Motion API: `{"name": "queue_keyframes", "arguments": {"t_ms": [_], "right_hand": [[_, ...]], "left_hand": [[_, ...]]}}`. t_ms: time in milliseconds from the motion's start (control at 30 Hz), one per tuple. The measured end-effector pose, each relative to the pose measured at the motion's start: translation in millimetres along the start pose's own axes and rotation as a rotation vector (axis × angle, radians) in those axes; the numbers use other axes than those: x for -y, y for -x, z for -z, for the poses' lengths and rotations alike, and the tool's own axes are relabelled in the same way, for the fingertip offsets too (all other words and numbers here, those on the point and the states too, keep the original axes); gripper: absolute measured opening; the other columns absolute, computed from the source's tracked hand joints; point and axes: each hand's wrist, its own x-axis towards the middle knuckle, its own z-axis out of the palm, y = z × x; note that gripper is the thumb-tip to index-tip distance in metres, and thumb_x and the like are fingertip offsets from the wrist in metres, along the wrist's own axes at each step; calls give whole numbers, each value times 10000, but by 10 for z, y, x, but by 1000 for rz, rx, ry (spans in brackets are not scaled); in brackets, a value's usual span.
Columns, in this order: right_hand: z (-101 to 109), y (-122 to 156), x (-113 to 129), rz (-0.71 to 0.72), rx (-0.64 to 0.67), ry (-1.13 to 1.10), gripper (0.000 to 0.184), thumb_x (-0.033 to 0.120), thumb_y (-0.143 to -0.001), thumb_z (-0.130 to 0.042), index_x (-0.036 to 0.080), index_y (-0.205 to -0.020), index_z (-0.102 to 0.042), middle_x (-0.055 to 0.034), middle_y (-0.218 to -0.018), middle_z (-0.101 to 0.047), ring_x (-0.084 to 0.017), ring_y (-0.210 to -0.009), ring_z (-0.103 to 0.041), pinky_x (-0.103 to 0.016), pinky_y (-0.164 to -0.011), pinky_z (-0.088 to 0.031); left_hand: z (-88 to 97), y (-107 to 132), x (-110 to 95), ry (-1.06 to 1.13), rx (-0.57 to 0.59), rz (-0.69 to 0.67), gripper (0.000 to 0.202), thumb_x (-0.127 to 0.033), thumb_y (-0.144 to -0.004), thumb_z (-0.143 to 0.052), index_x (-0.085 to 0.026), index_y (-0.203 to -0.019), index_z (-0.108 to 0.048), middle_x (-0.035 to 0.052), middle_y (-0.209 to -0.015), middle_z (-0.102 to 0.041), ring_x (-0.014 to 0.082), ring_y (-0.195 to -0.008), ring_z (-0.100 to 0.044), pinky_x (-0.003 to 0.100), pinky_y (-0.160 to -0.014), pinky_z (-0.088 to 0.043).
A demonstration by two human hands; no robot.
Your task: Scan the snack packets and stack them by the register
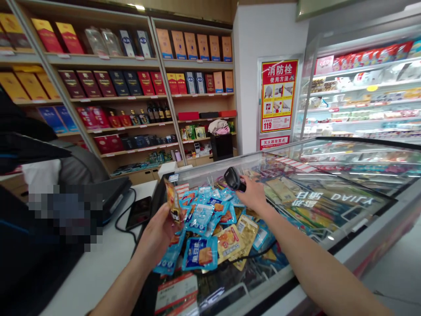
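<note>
My left hand (159, 230) is closed on a small gold-and-brown snack packet (173, 199), held upright above the left edge of the freezer. In my right hand (252, 193) is a black handheld barcode scanner (232, 177), its head tilted toward the left. Beneath both hands, a pile of blue snack packets (200, 217) covers the freezer's glass top. Several gold packets (230, 242) lie among them on the near right side. The scanner's black cable (256, 253) runs across the glass by the pile. My fingers partly hide the scanner's handle and the packet's lower end.
The chest freezer (345, 241) stretches off to the right. On the white counter (98, 263) at left lie a phone (139, 212) and a dark device (115, 197) with a cable. Shelves of boxed goods (128, 83) stand behind; a refrigerated display (365, 87) is at far right.
</note>
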Motion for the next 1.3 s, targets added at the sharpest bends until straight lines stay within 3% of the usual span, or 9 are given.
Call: {"name": "queue_keyframes", "arguments": {"t_ms": [167,333,467,733,933,1167,1300], "right_hand": [[36,62,97,182,-101,-171,531,330,-701,-601,181,-1210,-560,-93,-1069,-698,-272,-990,-620,-364,-892,-410],[91,203,257,406,-73,-321,508,338,-657,-596,171,-1137,-593,-102,-1085,-693,-266,-983,-615,-362,-887,-416],[127,286,344,544,19,-371,477,378,-663,-614,177,-1096,-614,-108,-1054,-700,-266,-962,-620,-366,-868,-407],[268,445,493,810,195,-387,302,377,-696,-623,211,-948,-622,-43,-848,-700,-194,-791,-617,-327,-803,-363],[334,547,605,906,324,-317,282,312,-643,-635,218,-909,-624,-3,-804,-685,-165,-750,-597,-310,-795,-344],[347,587,652,887,357,-288,228,309,-635,-638,220,-844,-616,13,-770,-685,-166,-748,-594,-314,-795,-319],[350,583,658,878,368,-251,205,289,-618,-644,217,-804,-598,20,-747,-678,-162,-729,-592,-312,-791,-317]], "left_hand": [[94,-77,-168,291,-72,147,124,-167,-778,-627,-216,-879,-575,22,-847,-651,167,-741,-648,228,-538,-500],[139,-185,-318,436,4,194,36,-157,-753,-572,-189,-768,-564,47,-811,-614,143,-715,-603,198,-515,-462],[215,-249,-325,334,88,79,120,-203,-682,-581,-161,-596,-509,44,-756,-546,136,-686,-537,249,-589,-498],[450,-362,-214,41,25,-68,189,-127,-594,-529,-169,-465,-397,46,-699,-471,130,-664,-465,228,-631,-460],[501,-364,-221,-70,49,-150,150,-103,-585,-489,-178,-478,-416,41,-671,-453,148,-662,-436,243,-622,-427],[492,-326,-217,-120,67,-233,152,-87,-566,-492,-175,-460,-427,39,-676,-456,143,-671,-415,227,-621,-408],[481,-327,-219,-91,53,-203,150,-76,-552,-486,-174,-459,-420,33,-668,-444,138,-661,-416,219,-616,-413]]}}
